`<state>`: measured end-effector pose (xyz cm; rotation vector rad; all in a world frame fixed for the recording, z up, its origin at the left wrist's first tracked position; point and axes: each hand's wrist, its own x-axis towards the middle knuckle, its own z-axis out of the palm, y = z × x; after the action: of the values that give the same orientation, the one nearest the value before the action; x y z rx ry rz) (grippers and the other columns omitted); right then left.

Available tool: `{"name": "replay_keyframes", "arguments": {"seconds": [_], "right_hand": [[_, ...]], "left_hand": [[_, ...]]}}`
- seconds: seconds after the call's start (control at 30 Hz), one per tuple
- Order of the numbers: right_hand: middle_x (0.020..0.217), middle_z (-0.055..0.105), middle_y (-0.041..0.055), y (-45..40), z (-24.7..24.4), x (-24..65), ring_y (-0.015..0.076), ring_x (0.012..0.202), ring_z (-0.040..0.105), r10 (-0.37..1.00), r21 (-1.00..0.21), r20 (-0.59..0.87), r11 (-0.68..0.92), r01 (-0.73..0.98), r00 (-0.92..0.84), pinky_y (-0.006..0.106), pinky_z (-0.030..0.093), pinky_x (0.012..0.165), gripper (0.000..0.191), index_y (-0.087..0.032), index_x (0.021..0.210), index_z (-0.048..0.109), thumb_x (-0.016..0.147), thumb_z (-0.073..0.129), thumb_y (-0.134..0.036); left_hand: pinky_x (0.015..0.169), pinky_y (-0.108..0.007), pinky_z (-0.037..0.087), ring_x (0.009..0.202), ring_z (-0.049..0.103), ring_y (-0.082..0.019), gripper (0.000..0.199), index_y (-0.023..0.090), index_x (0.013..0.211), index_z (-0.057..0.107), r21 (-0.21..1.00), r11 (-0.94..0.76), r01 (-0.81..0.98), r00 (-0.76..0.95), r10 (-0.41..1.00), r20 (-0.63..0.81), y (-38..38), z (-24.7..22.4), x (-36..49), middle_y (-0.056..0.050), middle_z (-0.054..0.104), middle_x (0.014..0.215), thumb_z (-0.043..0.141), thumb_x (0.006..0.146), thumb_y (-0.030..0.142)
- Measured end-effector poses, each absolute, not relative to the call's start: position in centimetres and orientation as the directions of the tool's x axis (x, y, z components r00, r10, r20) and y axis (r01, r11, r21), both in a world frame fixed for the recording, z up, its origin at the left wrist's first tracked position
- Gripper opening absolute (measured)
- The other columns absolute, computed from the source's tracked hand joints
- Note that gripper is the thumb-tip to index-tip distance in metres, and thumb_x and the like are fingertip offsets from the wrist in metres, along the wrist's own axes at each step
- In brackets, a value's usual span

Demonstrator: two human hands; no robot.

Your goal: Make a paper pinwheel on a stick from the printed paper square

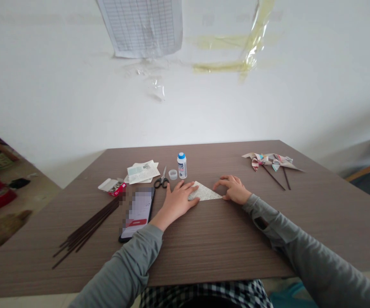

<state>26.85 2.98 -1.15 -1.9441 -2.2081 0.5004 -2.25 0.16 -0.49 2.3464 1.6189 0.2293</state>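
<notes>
Your left hand (177, 203) lies flat, fingers spread, pressing the folded paper triangle (204, 192) at its left end. Your right hand (233, 189) curves, fingertips at the triangle's right corner, holding nothing closed. Beyond your left fingers sit scissors (161, 182) and a glue bottle (181, 165). Toward you, the wood-grain tabletop (223, 244) stretches well past your fingers to its near edge.

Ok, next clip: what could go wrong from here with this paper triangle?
The folded paper triangle is pressed mainly under the left hand, with the right hand only at its corner, so it might shift or spring open. The glue bottle stands upright just beyond the left fingers and could get knocked over.
</notes>
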Motion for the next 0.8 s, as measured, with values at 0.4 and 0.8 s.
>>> {"name": "replay_keyframes", "arguments": {"seconds": [0.4, 0.8], "right_hand": [[0.181, 0.078, 0.0036, 2.5, -0.3, 27.2, 0.0437, 0.179, 0.061, 0.981, -0.382, -0.071, 0.143, 0.913, -0.183, 0.062, 0.050, 0.147, 0.052, -0.044, 0.135, 0.104, 0.098, 0.080, -0.016], [0.175, 0.071, 0.0222, 0.1, -1.8, 22.2, 0.0479, 0.176, 0.057, 0.993, -0.352, 0.051, 0.119, 0.928, -0.108, 0.066, 0.041, 0.150, 0.050, -0.026, 0.137, 0.084, 0.109, 0.096, -0.065]], "left_hand": [[0.161, -0.091, 0.022, 0.197, 0.045, -0.049, 0.058, 0.048, 0.184, 0.078, 0.308, -0.297, 0.904, 0.332, 0.941, -0.065, -0.3, 0.3, -1.5, -0.003, 0.060, 0.205, 0.076, 0.126, 0.050], [0.161, -0.093, 0.018, 0.197, 0.045, -0.051, 0.060, 0.041, 0.188, 0.075, 0.278, -0.317, 0.907, 0.348, 0.934, -0.073, -0.1, 0.3, -1.5, -0.008, 0.059, 0.206, 0.072, 0.128, 0.052]]}}
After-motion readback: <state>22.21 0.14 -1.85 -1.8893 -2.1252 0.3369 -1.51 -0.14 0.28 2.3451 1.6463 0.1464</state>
